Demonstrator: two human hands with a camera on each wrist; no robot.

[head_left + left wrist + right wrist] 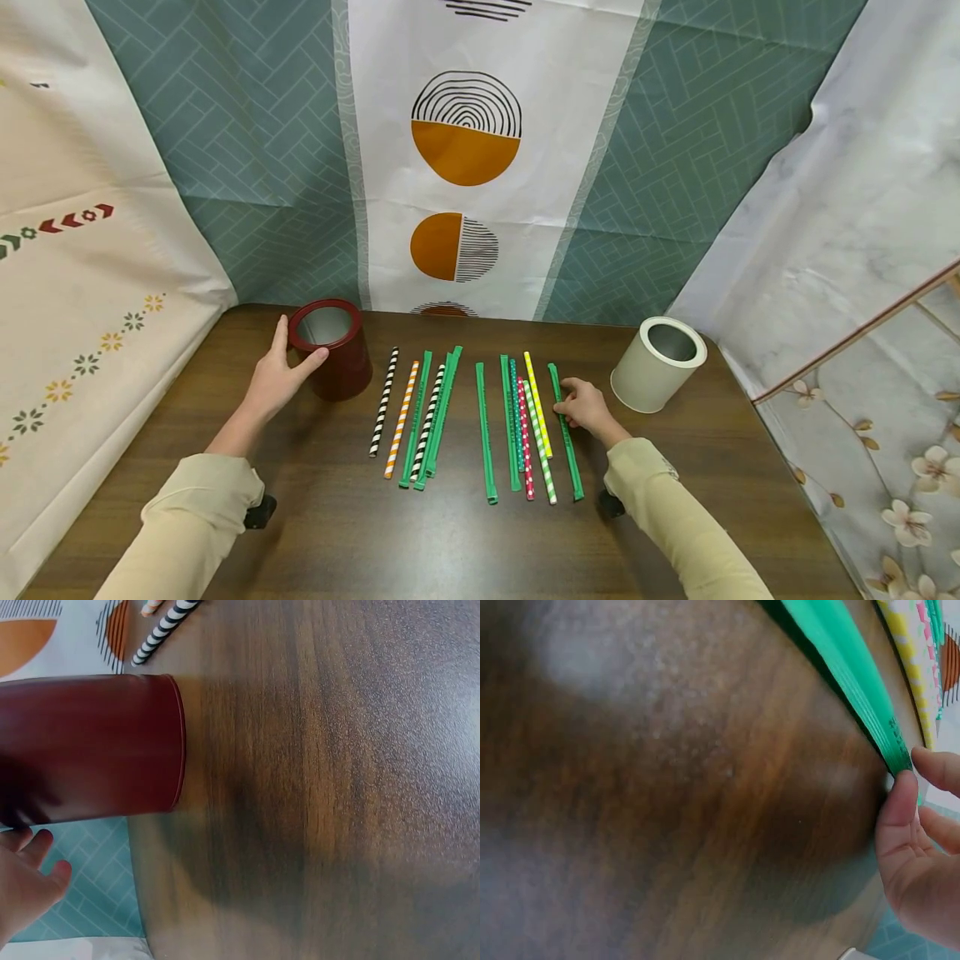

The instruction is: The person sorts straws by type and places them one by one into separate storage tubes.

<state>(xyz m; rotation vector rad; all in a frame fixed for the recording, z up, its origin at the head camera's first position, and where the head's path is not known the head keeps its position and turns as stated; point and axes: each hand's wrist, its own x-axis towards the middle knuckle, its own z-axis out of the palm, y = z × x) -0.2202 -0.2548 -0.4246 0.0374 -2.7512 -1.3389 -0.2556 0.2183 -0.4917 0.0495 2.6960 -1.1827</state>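
Note:
A dark red canister point(343, 367) stands upright at the back left of the table. My left hand point(274, 379) is at its near left side, thumb and fingers spread; whether they touch it I cannot tell. On the right, my right hand point(587, 407) pinches a green-wrapped straw point(572, 458) between thumb and finger, as the right wrist view also shows. That straw point(855, 671) lies at the right end of a loose row of straws. Beside it are a yellow straw point(537, 400), a green-striped straw point(540, 442) and a pink dotted straw point(525, 433).
A cream canister point(637, 379) stands at the back right. Left of centre lie an orange-striped straw point(402, 417), black-striped straws and several more green-wrapped ones. One green-wrapped straw point(486, 433) lies mid-table. Patterned cloth point(465, 167) hangs behind the table point(420, 550).

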